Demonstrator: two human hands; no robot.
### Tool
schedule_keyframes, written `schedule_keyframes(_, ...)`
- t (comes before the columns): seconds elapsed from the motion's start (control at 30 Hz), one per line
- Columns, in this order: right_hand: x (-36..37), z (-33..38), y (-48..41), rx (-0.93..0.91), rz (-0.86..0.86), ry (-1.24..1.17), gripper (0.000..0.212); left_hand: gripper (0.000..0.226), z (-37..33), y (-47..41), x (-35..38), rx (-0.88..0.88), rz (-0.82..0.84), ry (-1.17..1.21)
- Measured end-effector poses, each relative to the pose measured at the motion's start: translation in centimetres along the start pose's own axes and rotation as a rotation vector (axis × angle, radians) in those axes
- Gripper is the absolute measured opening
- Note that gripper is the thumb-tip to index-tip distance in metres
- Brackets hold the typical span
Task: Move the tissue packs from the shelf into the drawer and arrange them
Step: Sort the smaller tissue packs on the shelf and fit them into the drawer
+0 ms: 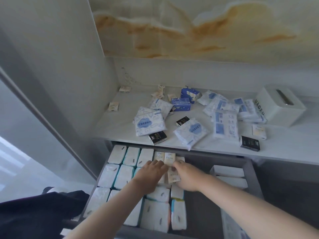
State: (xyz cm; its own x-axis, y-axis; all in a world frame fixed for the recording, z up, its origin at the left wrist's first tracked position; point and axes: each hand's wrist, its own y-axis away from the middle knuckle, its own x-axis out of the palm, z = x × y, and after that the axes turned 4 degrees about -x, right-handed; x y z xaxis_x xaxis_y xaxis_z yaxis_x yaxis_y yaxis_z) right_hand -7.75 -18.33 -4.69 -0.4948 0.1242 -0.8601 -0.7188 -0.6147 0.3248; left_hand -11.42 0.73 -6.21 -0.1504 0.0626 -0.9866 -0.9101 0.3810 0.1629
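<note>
Evidently the beige packs (166,157) are being stood on edge in a tight row at the drawer's (224,157) twelve o'clock end, matching the white packs (124,176) at nine. The left hand (151,172) lies flat against that row, grip slack and empty; the right hand's (187,176) grip pinches one beige pack (174,175). Many tissue packs (190,131) lie scattered on the shelf (120,121) beyond.
</note>
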Motion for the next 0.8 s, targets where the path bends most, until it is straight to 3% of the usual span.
schedule_keyframes(0.13, 2.7, -0.3, 0.1, 0.014, -0.099, -0.100, 0.043, 0.063, 0.3, 0.1, 1.0, -0.011, -0.044, -0.099)
schedule_keyframes(0.27, 3.6, 0.5, -0.5, 0.021, -0.160, -0.157, 0.056, 0.067, 0.6, 0.5, 1.4, -0.079, -0.026, -0.008)
schedule_keyframes(0.57, 4.1, 1.5, -0.9, 0.062, -0.153, 0.128, 0.061, 0.077, 0.4, 0.9, 1.6, -0.135, 0.011, 0.058)
schedule_keyframes(0.67, 2.2, 1.6, -0.9, 0.001, -0.111, 0.239, 0.056, 0.073, 0.8, 0.6, 0.4, -0.126, 0.037, 0.145)
schedule_keyframes(0.8, -1.1, 2.8, -2.2, -0.109, -0.259, 0.164, 0.032, 0.053, 3.1, -0.5, -3.5, -0.170, -0.092, 0.311)
